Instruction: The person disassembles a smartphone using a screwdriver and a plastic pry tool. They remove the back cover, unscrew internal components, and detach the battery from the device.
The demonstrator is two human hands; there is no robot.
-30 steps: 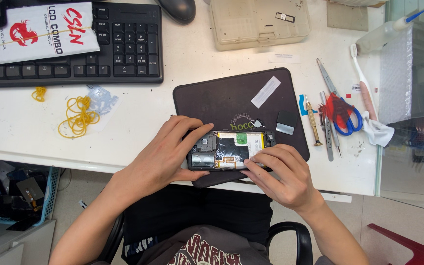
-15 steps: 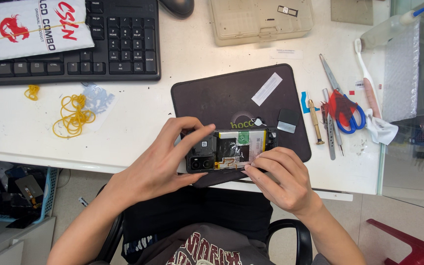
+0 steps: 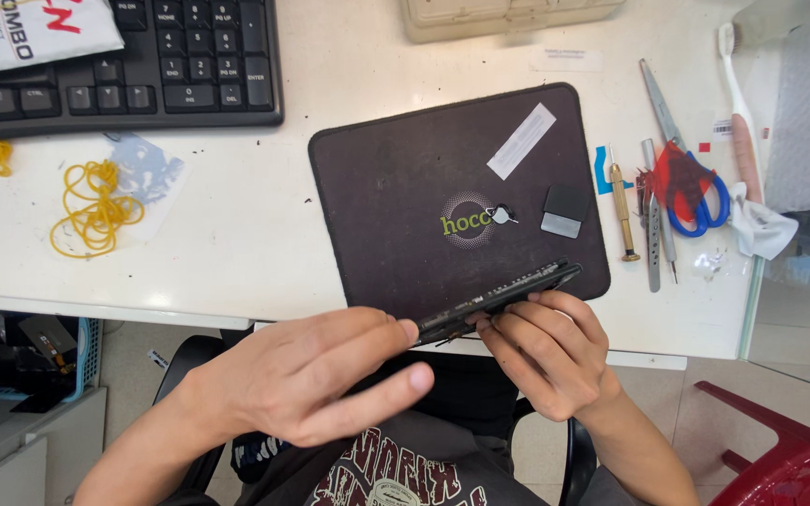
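An opened black phone (image 3: 503,297) is held edge-on over the front edge of a dark work mat (image 3: 424,178). My left hand (image 3: 307,379) grips the phone's left end with its fingertips. My right hand (image 3: 546,351) supports the right part from below, fingers curled under it. The phone's inner side is turned away, so only its thin edge shows. On the mat lie a small metal pin tool (image 3: 502,215), a white strip (image 3: 521,141) and a small grey-and-black square piece (image 3: 564,210).
Right of the mat lie a brass screwdriver (image 3: 622,211), tweezers (image 3: 652,220), blue-handled scissors (image 3: 691,187) and a toothbrush (image 3: 741,112). A black keyboard (image 3: 142,66) sits at the back left, yellow rubber bands (image 3: 91,208) in front of it. A beige tray (image 3: 508,14) stands behind the mat.
The phone lay flat with its open inside facing up; now both hands have tilted it on edge and drawn it toward the table's front edge. The view has also closed in.
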